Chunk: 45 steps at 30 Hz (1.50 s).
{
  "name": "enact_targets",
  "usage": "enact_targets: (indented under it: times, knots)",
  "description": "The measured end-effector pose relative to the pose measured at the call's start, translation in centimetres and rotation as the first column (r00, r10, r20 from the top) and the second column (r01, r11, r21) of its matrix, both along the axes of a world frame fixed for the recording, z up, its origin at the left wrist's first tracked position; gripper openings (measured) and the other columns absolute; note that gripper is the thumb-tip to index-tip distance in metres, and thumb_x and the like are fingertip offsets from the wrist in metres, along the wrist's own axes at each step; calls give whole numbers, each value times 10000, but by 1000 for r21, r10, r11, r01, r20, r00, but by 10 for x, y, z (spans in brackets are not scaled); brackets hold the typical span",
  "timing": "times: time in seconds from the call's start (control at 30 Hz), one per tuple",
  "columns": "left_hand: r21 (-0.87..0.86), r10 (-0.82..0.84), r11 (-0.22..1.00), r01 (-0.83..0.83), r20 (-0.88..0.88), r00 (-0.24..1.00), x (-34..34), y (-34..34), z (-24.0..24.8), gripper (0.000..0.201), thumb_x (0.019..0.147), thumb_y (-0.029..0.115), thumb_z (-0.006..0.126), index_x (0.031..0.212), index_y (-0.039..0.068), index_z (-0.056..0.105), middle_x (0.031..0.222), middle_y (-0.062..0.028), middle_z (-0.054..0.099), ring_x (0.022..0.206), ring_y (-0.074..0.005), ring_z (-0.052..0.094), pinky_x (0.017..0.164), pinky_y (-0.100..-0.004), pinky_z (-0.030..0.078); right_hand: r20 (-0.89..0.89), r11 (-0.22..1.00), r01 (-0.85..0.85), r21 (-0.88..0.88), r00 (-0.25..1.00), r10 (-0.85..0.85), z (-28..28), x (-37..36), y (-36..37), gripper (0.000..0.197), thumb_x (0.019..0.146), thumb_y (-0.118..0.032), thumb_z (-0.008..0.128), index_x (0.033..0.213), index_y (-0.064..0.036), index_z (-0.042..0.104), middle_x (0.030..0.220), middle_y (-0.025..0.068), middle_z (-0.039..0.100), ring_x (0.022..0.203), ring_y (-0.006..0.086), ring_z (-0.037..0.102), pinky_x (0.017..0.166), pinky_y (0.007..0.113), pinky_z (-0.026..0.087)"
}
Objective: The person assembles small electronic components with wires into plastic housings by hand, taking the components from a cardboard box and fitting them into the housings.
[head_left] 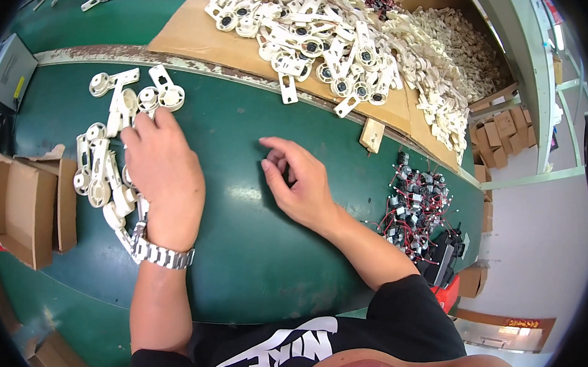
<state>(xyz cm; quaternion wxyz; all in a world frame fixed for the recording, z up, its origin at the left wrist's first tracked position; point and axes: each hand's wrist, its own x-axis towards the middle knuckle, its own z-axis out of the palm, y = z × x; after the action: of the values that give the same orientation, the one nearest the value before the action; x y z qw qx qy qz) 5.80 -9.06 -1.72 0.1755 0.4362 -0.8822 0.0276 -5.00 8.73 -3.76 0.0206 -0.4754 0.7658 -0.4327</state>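
At the far left stands a grey metal-look box [7, 70] with a yellow label [18, 88] on its side, the print too small to read. Below it is an open cardboard box [40, 219], just beside a cluster of off-white plastic arms with round ends [99, 185]. These lie on the left part of the green table [238, 261], some overlapping.

The left hand [161, 158], back upward, reaches over the cluster's right side, its fingertips at the upper pieces — whether they grip one, I cannot tell. A silver link-band wristwatch [167, 256] circles that wrist. Behind, a flat cardboard sheet [187, 28] carries a large heap of similar pieces [312, 48], many with dark round centres.

Near the middle, the right hand [301, 183] is over bare tabletop, thumb and index finger apart, the other fingers curled, holding nothing visible. The black T-shirt [410, 321] bears a large white logo with lettering [284, 351], upside down in this view.

Farther right sit a cream block [372, 135], then a tangle of small components with red wires [413, 210]. Brown cartons [506, 130] are stacked beyond — and lower down, a red strip of writing [523, 323] is too small to read.
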Motion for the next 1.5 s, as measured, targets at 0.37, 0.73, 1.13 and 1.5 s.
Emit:
enact_targets:
  times: [0.37, 0.73, 1.13, 1.5]
  knots:
    - [6, -105, 994, 110, -260, 960, 6, 3, 15, 226, 980, -5, 598, 1197, 37, 644, 1087, -137, 611, 977, -346, 629, 823, -453, 523, -43, 995, -46, -87, 998, 42, 2, -3, 0, 219, 892, 37, 691, 1107, -7, 686, 841, 102, 646, 693, 223, 621, 617, 336, 509]
    - [401, 243, 486, 777, -916, 321, -20, 51, 9, 162, 1014, 53, 683, 1165, 35, 627, 928, 46, 546, 639, 8, 453, 500, -179, 321, -156, 932, -363, 20, 919, 361, 21, -2, 9, 342, 881, -243, 778, 1115, -17, 671, 984, 100, 656, 888, 300, 578, 775, 422, 482]
    - [434, 97, 391, 811, -896, 433, -29, 57, -19, 281, 1125, 258, 504, 1284, 43, 591, 931, 2, 608, 846, -65, 546, 733, -234, 450, 372, 977, -121, -175, 911, 180, 5, -11, 10, 195, 1030, -201, 655, 1060, -9, 641, 881, 48, 628, 754, 112, 556, 682, 281, 452]
    - [461, 62, 390, 797, -877, 477, -25, 62, -16, 308, 1138, 218, 450, 1323, 21, 597, 930, -17, 648, 835, -72, 592, 752, -248, 513, 609, 951, 24, -308, 773, 177, -9, -17, 11, 292, 1086, -298, 586, 1006, -23, 642, 815, 0, 642, 711, 58, 557, 628, 238, 451]
